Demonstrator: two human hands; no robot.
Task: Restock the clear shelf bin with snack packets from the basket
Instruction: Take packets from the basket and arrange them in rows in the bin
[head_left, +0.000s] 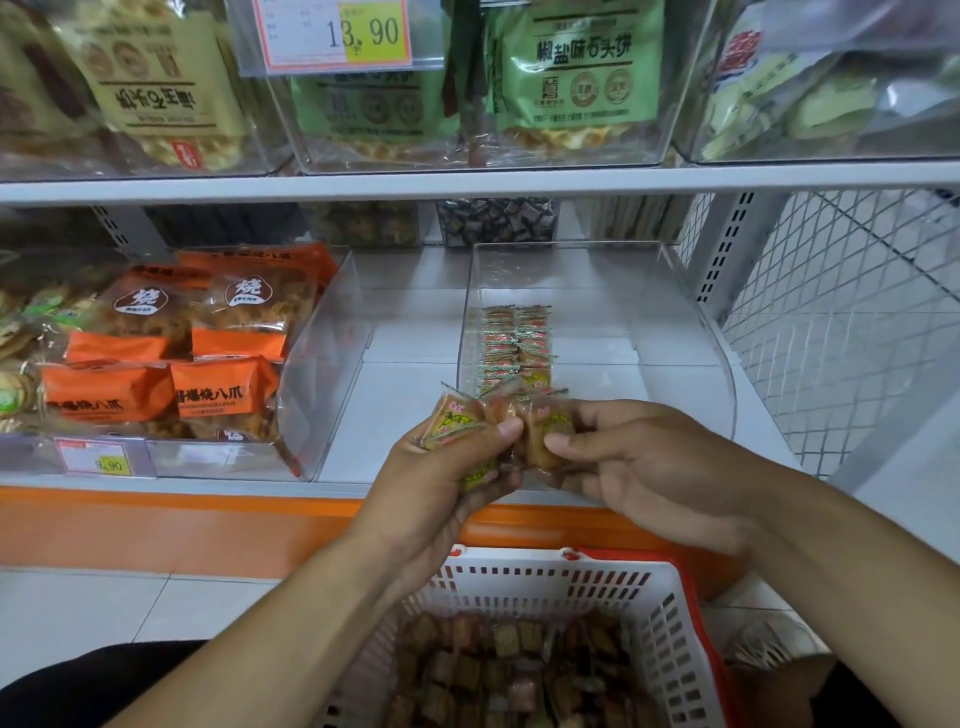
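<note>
A person is facing a white metal store shelf (405, 415) with an orange front edge, and white wire mesh (841, 332) is closing off its right side. Pale floor tiles (130, 603) are showing below.

The left hand (447, 483) is gripping a small bunch of snack packets (457, 421), its fingers curled around them and the thumb pressing on top. The right hand (639, 467) is pinching one packet (550, 436) of the same bunch between thumb and fingertips. Both hands are hovering just in front of the clear shelf bin (675, 322), which is sitting on the lower shelf. Two short rows of the same packets (514, 343) are lying along the bin's left side, with the remainder of its floor showing bare.

The white slotted basket (550, 587), red-rimmed, is sitting below the hands and holding many more packets (514, 670).

To the left, another clear bin is holding orange snack bags (208, 353) with a price tag (98, 457) on its front. On the upper shelf, bins are holding green and tan biscuit bags (571, 67) beside a tag reading 13.90 (337, 31).
</note>
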